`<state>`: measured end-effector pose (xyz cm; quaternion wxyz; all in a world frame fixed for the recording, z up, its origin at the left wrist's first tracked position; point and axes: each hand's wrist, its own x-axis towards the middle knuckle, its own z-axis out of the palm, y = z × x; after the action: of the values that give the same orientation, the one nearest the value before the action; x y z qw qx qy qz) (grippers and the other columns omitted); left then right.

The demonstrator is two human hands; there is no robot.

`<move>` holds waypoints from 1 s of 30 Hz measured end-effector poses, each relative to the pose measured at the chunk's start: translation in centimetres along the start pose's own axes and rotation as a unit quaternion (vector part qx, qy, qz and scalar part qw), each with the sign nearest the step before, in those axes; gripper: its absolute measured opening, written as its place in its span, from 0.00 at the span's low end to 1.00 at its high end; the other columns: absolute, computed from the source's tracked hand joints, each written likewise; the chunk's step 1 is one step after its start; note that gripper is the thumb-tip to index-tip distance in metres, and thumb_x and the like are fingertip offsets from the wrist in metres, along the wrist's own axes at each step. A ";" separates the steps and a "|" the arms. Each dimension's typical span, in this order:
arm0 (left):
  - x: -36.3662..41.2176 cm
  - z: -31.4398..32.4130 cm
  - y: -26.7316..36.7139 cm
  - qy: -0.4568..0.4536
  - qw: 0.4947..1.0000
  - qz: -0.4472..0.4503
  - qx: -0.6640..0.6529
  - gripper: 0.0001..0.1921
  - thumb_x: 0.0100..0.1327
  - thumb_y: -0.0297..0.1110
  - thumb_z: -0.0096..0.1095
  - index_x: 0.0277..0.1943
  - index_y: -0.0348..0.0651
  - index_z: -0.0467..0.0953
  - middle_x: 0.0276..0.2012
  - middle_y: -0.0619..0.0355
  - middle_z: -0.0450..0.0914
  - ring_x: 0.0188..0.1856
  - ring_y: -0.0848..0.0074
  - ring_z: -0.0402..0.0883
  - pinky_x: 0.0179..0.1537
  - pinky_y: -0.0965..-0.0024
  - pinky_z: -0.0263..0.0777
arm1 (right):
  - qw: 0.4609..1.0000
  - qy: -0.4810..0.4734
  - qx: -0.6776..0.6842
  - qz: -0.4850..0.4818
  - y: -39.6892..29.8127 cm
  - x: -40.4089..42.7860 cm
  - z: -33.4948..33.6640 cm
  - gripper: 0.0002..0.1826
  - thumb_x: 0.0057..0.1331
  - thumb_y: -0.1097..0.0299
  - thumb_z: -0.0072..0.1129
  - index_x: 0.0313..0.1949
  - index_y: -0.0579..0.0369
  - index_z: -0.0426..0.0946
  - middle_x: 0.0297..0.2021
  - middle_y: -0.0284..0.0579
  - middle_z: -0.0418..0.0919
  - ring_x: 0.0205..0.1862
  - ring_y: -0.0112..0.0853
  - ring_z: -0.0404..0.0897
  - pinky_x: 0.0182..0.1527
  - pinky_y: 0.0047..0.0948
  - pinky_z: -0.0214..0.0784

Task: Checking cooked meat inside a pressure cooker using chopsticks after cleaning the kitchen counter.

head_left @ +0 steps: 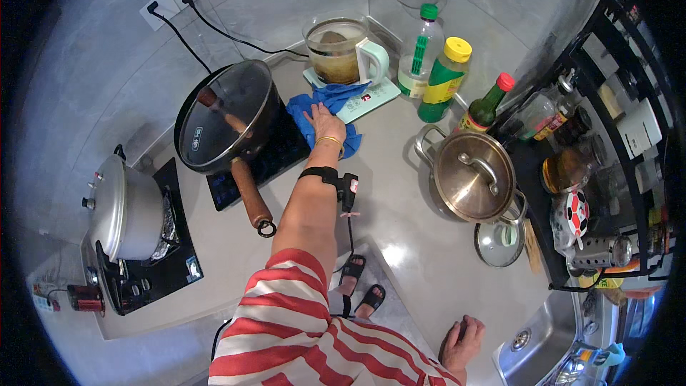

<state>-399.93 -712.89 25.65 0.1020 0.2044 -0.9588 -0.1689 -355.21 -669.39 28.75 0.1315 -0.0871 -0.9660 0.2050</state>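
My left hand [326,124] lies over a crumpled blue cloth [351,142], holding it under the palm and spread fingers. Part of the cloth is on the pale green base [370,101] of an electric glass kettle, the rest on the countertop. Just behind the cloth stands the kettle's glass jug [335,56], with brownish contents and a light green handle. At the lower right, my right hand [465,342] rests near the counter's edge, fingers curled in and no object visible in it. Left of the cloth, a lidded black wok [225,118] sits on a black induction cooker [292,136].
A lidded steel pot [474,177], a glass lid [499,244] and several bottles [444,83] stand right of my left arm. A black rack [541,214] with jars borders the sink [536,348]. At left, an aluminium pressure cooker [131,209] is on a gas hob [177,273].
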 end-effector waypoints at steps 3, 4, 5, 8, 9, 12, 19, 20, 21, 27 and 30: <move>-0.8 0.0 -1.4 -0.018 0.999 0.030 0.019 0.25 0.64 0.28 0.46 0.62 0.22 0.67 0.66 0.37 0.66 0.74 0.50 0.54 0.77 0.49 0.33 | 1.000 0.001 0.006 0.001 -0.6 0.1 -0.2 0.12 0.63 0.74 0.58 0.47 0.59 0.75 0.43 0.54 0.74 0.43 0.49 0.77 0.44 0.42 0.72; -1.3 0.0 -1.7 -0.017 0.999 0.029 0.021 0.25 0.64 0.28 0.46 0.62 0.22 0.67 0.66 0.37 0.66 0.74 0.50 0.54 0.77 0.49 0.33 | 1.000 0.001 0.008 0.000 -0.9 0.3 -0.2 0.12 0.63 0.74 0.58 0.47 0.59 0.75 0.43 0.54 0.74 0.43 0.49 0.77 0.44 0.42 0.72; -2.1 0.2 -2.0 0.013 0.999 0.040 0.015 0.24 0.63 0.26 0.46 0.61 0.23 0.68 0.66 0.37 0.67 0.73 0.51 0.56 0.77 0.51 0.36 | 1.000 0.003 0.015 -0.006 -1.3 0.5 -0.3 0.12 0.63 0.74 0.58 0.47 0.59 0.75 0.43 0.54 0.74 0.42 0.49 0.77 0.44 0.42 0.72; -5.3 -0.5 -0.6 0.027 0.997 0.071 -0.018 0.23 0.63 0.24 0.47 0.60 0.24 0.69 0.65 0.36 0.68 0.72 0.51 0.59 0.76 0.54 0.41 | 1.000 -0.004 0.012 -0.011 -1.2 1.0 -0.6 0.12 0.63 0.74 0.58 0.47 0.59 0.75 0.43 0.53 0.74 0.42 0.48 0.77 0.44 0.42 0.72; -6.8 -1.6 0.3 0.017 0.995 0.091 -0.042 0.23 0.62 0.23 0.48 0.60 0.25 0.69 0.64 0.36 0.68 0.71 0.52 0.60 0.76 0.55 0.43 | 1.000 -0.011 0.008 -0.013 -1.1 0.8 -0.8 0.12 0.64 0.73 0.58 0.46 0.59 0.75 0.43 0.53 0.74 0.43 0.48 0.77 0.44 0.42 0.72; -11.2 -2.8 0.2 0.021 0.989 0.146 -0.032 0.23 0.61 0.22 0.51 0.61 0.27 0.69 0.63 0.37 0.70 0.69 0.50 0.63 0.74 0.54 0.49 | 1.000 0.002 0.012 -0.016 -1.1 0.8 -0.5 0.11 0.64 0.73 0.58 0.47 0.58 0.75 0.43 0.52 0.75 0.42 0.48 0.78 0.43 0.42 0.72; -19.2 -3.2 2.9 -0.007 0.944 0.304 -0.129 0.24 0.60 0.23 0.56 0.61 0.34 0.72 0.63 0.43 0.72 0.68 0.48 0.65 0.67 0.52 0.61 | 1.000 0.016 0.019 0.002 -1.7 1.0 -0.9 0.11 0.64 0.73 0.58 0.47 0.55 0.75 0.43 0.51 0.75 0.41 0.47 0.78 0.41 0.41 0.73; -18.7 -2.8 3.7 -0.012 0.943 0.306 -0.132 0.24 0.60 0.23 0.56 0.61 0.34 0.72 0.63 0.43 0.72 0.68 0.48 0.65 0.67 0.52 0.61 | 1.000 0.006 0.024 0.019 -1.9 1.1 -1.0 0.11 0.64 0.73 0.58 0.47 0.55 0.75 0.42 0.51 0.75 0.41 0.47 0.78 0.41 0.41 0.73; -17.5 -2.6 5.0 -0.020 0.943 0.300 -0.144 0.24 0.61 0.23 0.55 0.62 0.35 0.71 0.64 0.43 0.72 0.69 0.48 0.65 0.68 0.52 0.60 | 0.999 -0.004 0.028 0.035 -2.1 1.1 -1.2 0.11 0.64 0.73 0.59 0.46 0.55 0.75 0.42 0.50 0.76 0.42 0.47 0.78 0.41 0.41 0.73; -7.5 2.2 10.8 -0.093 0.968 0.215 -0.087 0.26 0.69 0.30 0.48 0.70 0.42 0.63 0.72 0.50 0.60 0.75 0.54 0.53 0.72 0.51 0.53 | 0.999 -0.011 0.011 0.048 -2.1 1.0 -0.7 0.10 0.64 0.71 0.59 0.45 0.54 0.76 0.43 0.50 0.76 0.43 0.47 0.79 0.43 0.40 0.75; -5.6 2.3 12.4 -0.099 0.965 0.243 -0.009 0.28 0.67 0.36 0.56 0.70 0.52 0.64 0.73 0.53 0.59 0.75 0.48 0.52 0.71 0.46 0.52 | 0.997 -0.027 0.004 0.078 -3.0 1.4 -1.2 0.10 0.65 0.71 0.59 0.46 0.54 0.76 0.44 0.50 0.76 0.44 0.47 0.79 0.44 0.41 0.75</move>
<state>-399.92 -699.19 27.31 0.0468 -0.0534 -0.9833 -0.1673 -356.50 -671.33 31.32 0.0895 -0.1564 -0.9586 0.2207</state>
